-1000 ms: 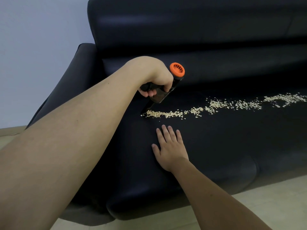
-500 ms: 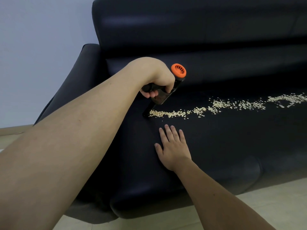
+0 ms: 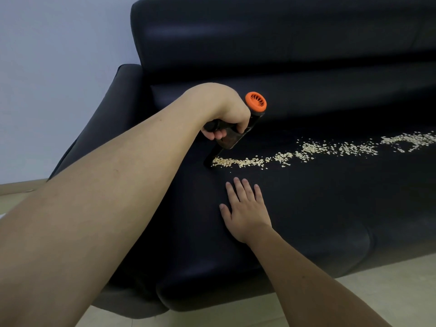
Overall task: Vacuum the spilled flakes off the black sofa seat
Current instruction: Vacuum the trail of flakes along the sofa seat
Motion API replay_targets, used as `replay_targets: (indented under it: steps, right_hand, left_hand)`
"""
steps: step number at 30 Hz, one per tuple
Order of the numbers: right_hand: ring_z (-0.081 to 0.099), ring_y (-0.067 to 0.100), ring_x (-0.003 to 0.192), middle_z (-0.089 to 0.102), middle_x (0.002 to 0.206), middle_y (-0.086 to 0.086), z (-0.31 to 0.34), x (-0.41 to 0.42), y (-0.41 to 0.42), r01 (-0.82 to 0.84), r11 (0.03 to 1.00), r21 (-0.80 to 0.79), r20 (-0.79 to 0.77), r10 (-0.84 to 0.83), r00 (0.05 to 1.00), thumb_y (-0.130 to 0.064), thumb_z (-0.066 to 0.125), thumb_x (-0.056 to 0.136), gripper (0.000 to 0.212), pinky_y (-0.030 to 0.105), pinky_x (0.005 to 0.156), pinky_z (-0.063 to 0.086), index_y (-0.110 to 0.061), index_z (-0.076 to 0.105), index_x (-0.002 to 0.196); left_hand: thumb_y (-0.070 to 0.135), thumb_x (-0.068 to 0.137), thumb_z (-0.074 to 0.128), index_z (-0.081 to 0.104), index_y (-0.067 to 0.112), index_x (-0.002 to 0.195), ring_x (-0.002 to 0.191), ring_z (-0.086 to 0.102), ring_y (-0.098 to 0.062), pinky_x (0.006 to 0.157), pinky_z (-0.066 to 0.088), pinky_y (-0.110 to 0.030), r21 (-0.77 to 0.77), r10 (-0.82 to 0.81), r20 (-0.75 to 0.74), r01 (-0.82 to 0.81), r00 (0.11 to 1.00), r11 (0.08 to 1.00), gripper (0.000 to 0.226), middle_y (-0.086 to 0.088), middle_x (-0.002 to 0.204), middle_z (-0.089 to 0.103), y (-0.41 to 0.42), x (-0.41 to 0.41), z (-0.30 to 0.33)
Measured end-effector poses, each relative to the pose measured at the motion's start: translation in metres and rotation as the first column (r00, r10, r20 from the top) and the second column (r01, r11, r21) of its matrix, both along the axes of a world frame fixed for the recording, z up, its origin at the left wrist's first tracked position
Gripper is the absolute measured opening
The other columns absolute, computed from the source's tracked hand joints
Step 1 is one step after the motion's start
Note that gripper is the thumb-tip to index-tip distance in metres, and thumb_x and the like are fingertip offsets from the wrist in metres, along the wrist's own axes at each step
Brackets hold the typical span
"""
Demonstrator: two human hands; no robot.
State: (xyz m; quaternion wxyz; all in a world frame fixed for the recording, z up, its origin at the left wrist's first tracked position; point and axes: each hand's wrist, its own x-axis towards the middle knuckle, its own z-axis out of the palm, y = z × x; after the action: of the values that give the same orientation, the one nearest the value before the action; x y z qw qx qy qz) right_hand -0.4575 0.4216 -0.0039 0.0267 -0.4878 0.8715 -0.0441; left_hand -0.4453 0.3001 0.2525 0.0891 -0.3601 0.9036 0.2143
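Observation:
A trail of pale flakes (image 3: 318, 151) runs across the black sofa seat (image 3: 330, 208) from its middle to the right edge of view. My left hand (image 3: 226, 116) is closed around the handle of a small black handheld vacuum (image 3: 232, 140) with an orange rear cap (image 3: 255, 102). Its nozzle tip touches the seat at the left end of the flake trail. My right hand (image 3: 245, 208) lies flat, fingers spread, on the seat just in front of the flakes.
The sofa's backrest (image 3: 283, 38) rises behind the seat and its armrest (image 3: 103, 123) is at the left. A pale wall (image 3: 59, 67) stands behind. Light tiled floor (image 3: 377, 291) shows below the sofa's front edge.
The vacuum's nozzle has crept rightward along the trail and the leftmost flakes are gone. My right hand has stayed flat on the seat.

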Motion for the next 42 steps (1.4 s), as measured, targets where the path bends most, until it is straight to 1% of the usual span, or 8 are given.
replay_targets:
  steps: [14,19,30,42]
  right_hand:
    - [-0.013,0.023,0.154,-0.009,0.169,0.004,-0.001,-0.001,0.000,-0.004,1.000,-0.011,0.008,0.004,1.000,-0.058,-0.017,0.081,0.089,0.047,0.124,-0.011,-0.021,-0.004,0.161]
    - [-0.014,0.023,0.154,-0.009,0.168,0.004,0.000,-0.001,0.000,-0.006,1.000,-0.010,0.006,0.006,1.000,-0.058,-0.017,0.081,0.089,0.048,0.124,-0.010,-0.021,-0.004,0.161]
    - [-0.014,0.023,0.154,-0.009,0.169,0.004,0.000,-0.001,0.000,-0.004,1.000,-0.017,0.001,0.004,1.000,-0.058,-0.017,0.081,0.089,0.047,0.123,-0.012,-0.021,-0.004,0.161]
    - [-0.014,0.023,0.154,-0.009,0.168,0.004,0.000,-0.001,0.000,-0.004,1.000,-0.017,0.005,0.004,1.000,-0.058,-0.016,0.081,0.088,0.047,0.124,-0.011,-0.021,-0.004,0.160]
  left_hand:
    - [0.025,0.092,0.063,0.056,0.007,0.093,0.056,0.058,-0.017,0.054,0.053,-0.029,-0.012,0.007,-0.028,-0.007,1.000,1.000,0.020,-0.009,0.078,0.063,0.001,-0.013,-0.004]
    - [0.026,0.092,0.063,0.057,0.006,0.095,0.055,0.058,-0.016,0.054,0.052,-0.028,-0.009,0.010,-0.024,-0.010,1.000,1.000,0.021,-0.009,0.078,0.063,0.000,-0.015,-0.005]
    - [0.024,0.092,0.064,0.057,0.006,0.093,0.056,0.058,-0.018,0.055,0.053,-0.030,-0.017,-0.011,-0.058,0.010,0.998,1.000,0.019,-0.011,0.076,0.063,0.000,-0.015,-0.006]
    - [0.023,0.090,0.065,0.057,0.005,0.091,0.052,0.058,-0.018,0.053,0.053,-0.029,-0.026,-0.019,-0.070,0.017,0.997,1.000,0.019,-0.011,0.076,0.064,0.000,-0.016,-0.007]
